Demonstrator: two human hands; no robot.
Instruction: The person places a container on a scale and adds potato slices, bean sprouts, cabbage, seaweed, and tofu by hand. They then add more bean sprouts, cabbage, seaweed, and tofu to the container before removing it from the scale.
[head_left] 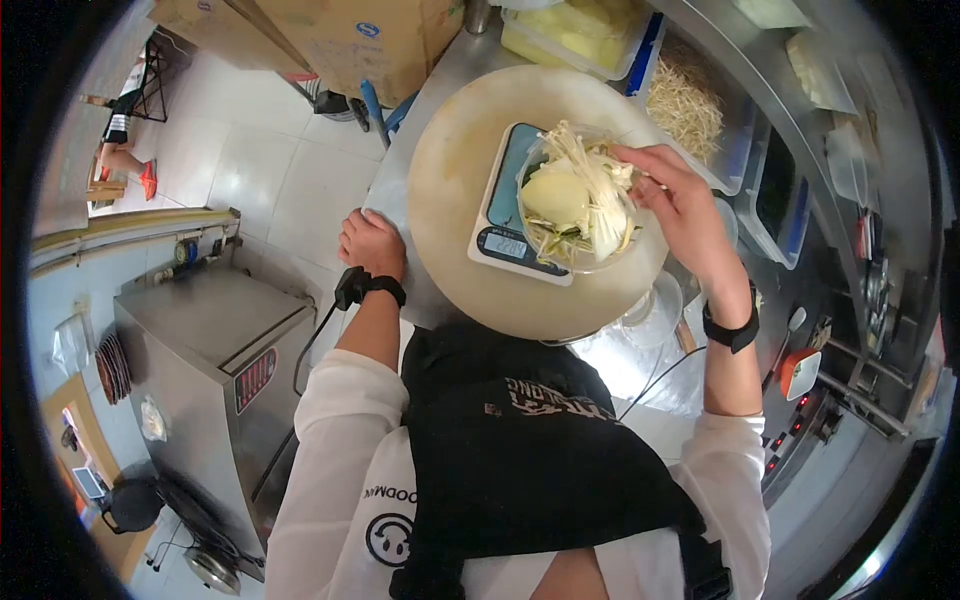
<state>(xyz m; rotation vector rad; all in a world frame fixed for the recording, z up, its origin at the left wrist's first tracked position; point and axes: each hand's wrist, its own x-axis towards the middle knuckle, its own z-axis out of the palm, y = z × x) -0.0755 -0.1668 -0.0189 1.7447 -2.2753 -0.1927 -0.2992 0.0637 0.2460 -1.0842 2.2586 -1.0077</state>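
A clear round bowl [622,262] stands on a kitchen scale [500,205] with a lit display. Enoki mushrooms [572,155], a pale round potato slice [556,197], bean sprouts and leafy pieces fill it. Under the scale lies a thick round chopping board [450,150]. My right hand [680,200] reaches in over the bowl's right rim, its bent fingers closed at the edge of the enoki mushrooms; the fingertips are partly hidden. Away from the bowl, my left hand [372,243] rests with curled fingers at the counter's left edge, holding nothing that I can see.
Behind the board are a tub of pale slices [575,35] and a tub of bean sprouts [685,105]. A clear container [655,310] sits right of the board. Cardboard boxes [340,40] stand beyond, a steel cabinet [215,325] at left. Another person's leg [122,160] shows far left.
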